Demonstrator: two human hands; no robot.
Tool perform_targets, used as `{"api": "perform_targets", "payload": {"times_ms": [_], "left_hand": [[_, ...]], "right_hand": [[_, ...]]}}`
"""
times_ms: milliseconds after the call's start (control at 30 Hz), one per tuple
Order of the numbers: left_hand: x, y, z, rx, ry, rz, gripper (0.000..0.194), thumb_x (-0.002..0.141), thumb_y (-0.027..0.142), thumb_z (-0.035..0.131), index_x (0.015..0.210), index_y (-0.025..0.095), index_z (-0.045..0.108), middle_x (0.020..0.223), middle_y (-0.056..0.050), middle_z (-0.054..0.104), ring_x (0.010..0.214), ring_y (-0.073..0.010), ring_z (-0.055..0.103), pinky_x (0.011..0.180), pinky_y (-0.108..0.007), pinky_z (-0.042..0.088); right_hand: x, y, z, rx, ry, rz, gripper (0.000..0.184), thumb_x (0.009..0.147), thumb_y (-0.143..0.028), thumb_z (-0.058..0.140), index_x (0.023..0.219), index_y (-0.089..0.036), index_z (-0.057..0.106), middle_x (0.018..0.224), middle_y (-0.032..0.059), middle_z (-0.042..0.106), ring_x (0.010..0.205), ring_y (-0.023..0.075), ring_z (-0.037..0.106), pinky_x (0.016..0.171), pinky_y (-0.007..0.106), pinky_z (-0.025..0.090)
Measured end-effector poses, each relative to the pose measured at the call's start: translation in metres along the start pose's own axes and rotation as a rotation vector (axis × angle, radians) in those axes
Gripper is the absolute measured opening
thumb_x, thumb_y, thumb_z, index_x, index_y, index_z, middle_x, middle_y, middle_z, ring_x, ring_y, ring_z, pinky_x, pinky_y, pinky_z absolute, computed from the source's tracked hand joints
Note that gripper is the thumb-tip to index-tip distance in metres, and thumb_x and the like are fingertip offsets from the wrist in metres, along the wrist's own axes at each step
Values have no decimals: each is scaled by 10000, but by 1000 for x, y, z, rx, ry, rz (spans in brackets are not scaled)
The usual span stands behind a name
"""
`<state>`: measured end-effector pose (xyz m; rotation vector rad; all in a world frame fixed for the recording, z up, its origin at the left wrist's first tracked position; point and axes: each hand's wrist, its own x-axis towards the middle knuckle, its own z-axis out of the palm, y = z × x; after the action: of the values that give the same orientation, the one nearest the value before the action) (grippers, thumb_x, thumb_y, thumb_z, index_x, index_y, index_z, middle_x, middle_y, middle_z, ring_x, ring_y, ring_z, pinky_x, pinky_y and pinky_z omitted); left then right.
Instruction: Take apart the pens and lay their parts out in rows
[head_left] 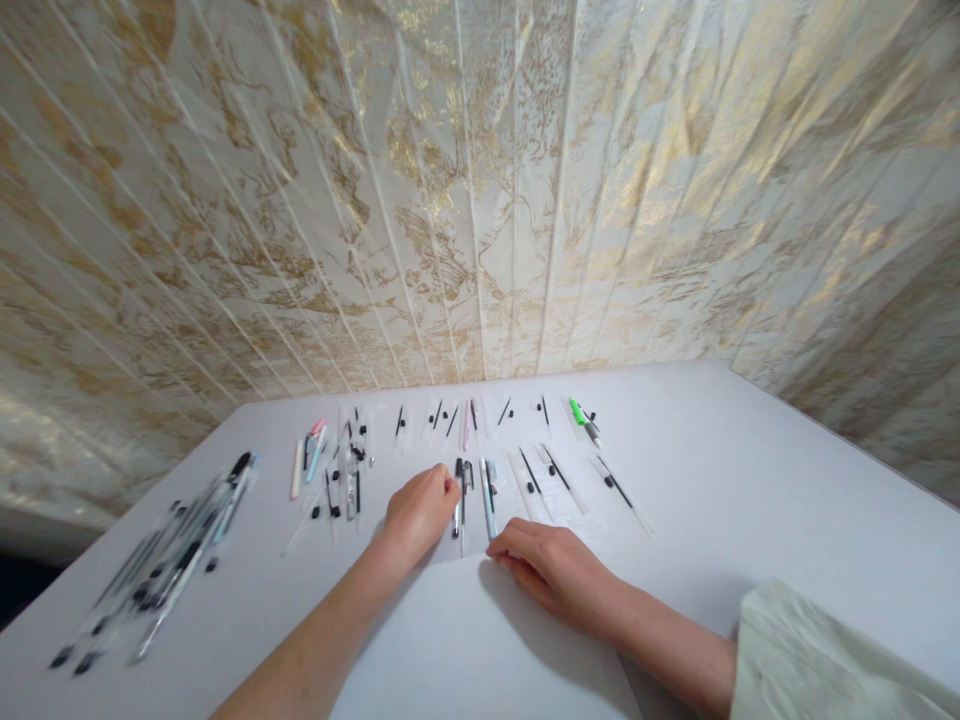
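My left hand [422, 507] is closed in a loose fist beside a black-and-clear pen [456, 505]. Its fingertips are turned away, so anything inside them is hidden. To the right, my right hand [551, 562] rests palm down with its fingers bent together. Those fingertips lie close to the near end of a light blue pen [488, 500]; I cannot tell whether they touch it. A dark refill [463, 500] lies between the two pens. Under both forearms, a white sheet [472, 640] has its far edge just by the hands.
Disassembled pens, with refills and black caps, lie in rows across the white table [697, 450]. A blurred heap of pens [187, 550] lies at left. A green-capped pen [577, 412] is at back right. Behind hangs a gold-patterned curtain [480, 200].
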<state>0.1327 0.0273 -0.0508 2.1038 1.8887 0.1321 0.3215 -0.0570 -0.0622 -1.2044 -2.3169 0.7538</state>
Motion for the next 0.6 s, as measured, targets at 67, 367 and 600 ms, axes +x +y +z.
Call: {"api": "perform_targets", "payload": {"times_ms": [67, 367, 600], "left_hand": [[0, 0, -1, 2, -1, 3, 229, 873, 283, 375, 771, 201, 564, 823, -40, 674, 728, -168, 593, 545, -254, 290], [-21, -28, -9, -75, 52, 87, 111, 836, 228, 425, 858, 220, 534, 779, -6, 649, 707, -160, 588, 575, -249, 310], [-53, -95, -17, -22, 199, -58, 110, 861, 229, 422, 817, 215, 521, 792, 0, 635, 709, -138, 575, 588, -231, 316]], "right_hand": [[0, 1, 1, -3, 2, 2, 232, 892, -137, 416, 1015, -228, 591, 957, 30, 640, 844, 159, 611, 729, 244, 440], [-1, -1, 2, 3, -7, 12, 221, 913, -165, 383, 980, -230, 584, 934, 32, 632, 824, 164, 602, 708, 256, 430], [0, -2, 3, -1, -10, 27, 241, 917, -193, 369, 968, -235, 601, 916, 36, 635, 794, 171, 596, 682, 270, 420]]}}
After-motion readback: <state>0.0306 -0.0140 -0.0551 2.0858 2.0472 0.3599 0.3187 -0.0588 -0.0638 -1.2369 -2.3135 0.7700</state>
